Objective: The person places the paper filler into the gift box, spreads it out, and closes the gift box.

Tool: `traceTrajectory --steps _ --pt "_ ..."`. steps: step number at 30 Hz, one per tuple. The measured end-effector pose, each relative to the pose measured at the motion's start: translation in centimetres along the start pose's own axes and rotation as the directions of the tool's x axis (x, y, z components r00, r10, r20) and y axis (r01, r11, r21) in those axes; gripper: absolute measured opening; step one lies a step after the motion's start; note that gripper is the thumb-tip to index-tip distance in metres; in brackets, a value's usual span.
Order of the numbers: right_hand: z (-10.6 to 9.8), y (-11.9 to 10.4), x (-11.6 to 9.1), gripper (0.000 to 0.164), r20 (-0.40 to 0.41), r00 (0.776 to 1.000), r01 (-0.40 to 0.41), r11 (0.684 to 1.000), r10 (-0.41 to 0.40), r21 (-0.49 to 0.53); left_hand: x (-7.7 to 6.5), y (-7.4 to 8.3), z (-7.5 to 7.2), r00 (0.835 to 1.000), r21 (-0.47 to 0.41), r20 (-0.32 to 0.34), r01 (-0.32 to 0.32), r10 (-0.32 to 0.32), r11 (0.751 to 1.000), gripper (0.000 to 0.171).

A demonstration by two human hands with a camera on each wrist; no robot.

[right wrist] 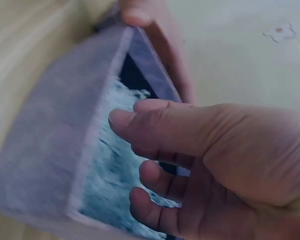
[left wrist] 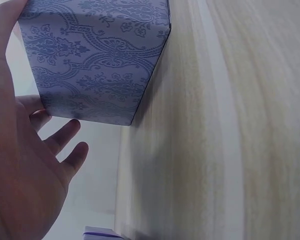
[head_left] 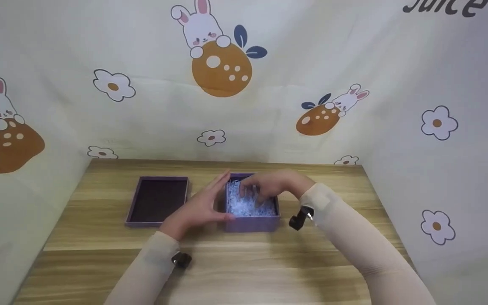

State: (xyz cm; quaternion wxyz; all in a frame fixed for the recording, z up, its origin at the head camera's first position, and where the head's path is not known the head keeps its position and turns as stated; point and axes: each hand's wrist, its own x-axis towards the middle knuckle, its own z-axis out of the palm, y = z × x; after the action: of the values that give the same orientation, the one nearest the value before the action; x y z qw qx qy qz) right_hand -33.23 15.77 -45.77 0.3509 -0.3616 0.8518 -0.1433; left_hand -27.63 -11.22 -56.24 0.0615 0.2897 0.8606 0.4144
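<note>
A purple box (head_left: 252, 224) with a damask pattern stands on the table, filled with pale blue-white shredded filler (head_left: 244, 207). My left hand (head_left: 201, 207) holds the box at its left side, the thumb at the near corner and the fingers at the far one. In the left wrist view, some fingertips (left wrist: 75, 157) of that hand reach past the patterned box (left wrist: 97, 60). Over the opening, my right hand (head_left: 269, 184) has loosely bent fingers at the filler (right wrist: 107, 170). Nothing shows gripped between them in the right wrist view; contact with the filler is unclear.
A shallow purple lid (head_left: 159, 201) with a dark inside lies to the left of the box, close to the left hand. The wood-grain table (head_left: 235, 267) meets printed fabric walls (head_left: 261, 118) at the back and sides.
</note>
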Motion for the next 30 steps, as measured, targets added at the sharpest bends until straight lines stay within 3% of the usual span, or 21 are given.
traceTrajectory --steps 7,15,20,23,26,30 --pt "-0.9 0.9 0.9 0.054 0.007 0.997 -0.071 0.997 0.071 0.039 0.1 0.2 0.0 1.000 0.012 0.004 0.013 -0.013 1.000 0.136" --pt "0.4 1.3 2.9 0.048 0.033 0.983 -0.177 0.983 0.178 -0.044 0.1 0.3 0.1 1.000 0.022 0.005 -0.009 0.009 1.000 0.134" --pt "1.1 1.3 3.9 0.062 0.028 0.975 -0.219 0.974 0.221 -0.064 -0.2 0.3 0.1 1.000 0.031 0.002 0.003 -0.003 1.000 0.136" --pt "1.3 1.1 4.1 0.069 0.026 0.974 -0.221 0.972 0.224 -0.084 -0.2 0.2 0.1 1.000 0.027 0.004 -0.003 0.003 1.000 0.135" --pt "1.1 0.9 3.7 0.065 0.007 0.982 -0.186 0.977 0.188 -0.102 0.1 -0.1 0.1 1.000 0.019 0.005 -0.021 0.021 1.000 0.134" --pt "0.6 0.3 2.4 0.055 -0.025 0.991 -0.129 0.991 0.128 -0.039 0.4 -0.3 0.0 0.999 0.014 0.007 -0.037 0.037 0.999 0.134"
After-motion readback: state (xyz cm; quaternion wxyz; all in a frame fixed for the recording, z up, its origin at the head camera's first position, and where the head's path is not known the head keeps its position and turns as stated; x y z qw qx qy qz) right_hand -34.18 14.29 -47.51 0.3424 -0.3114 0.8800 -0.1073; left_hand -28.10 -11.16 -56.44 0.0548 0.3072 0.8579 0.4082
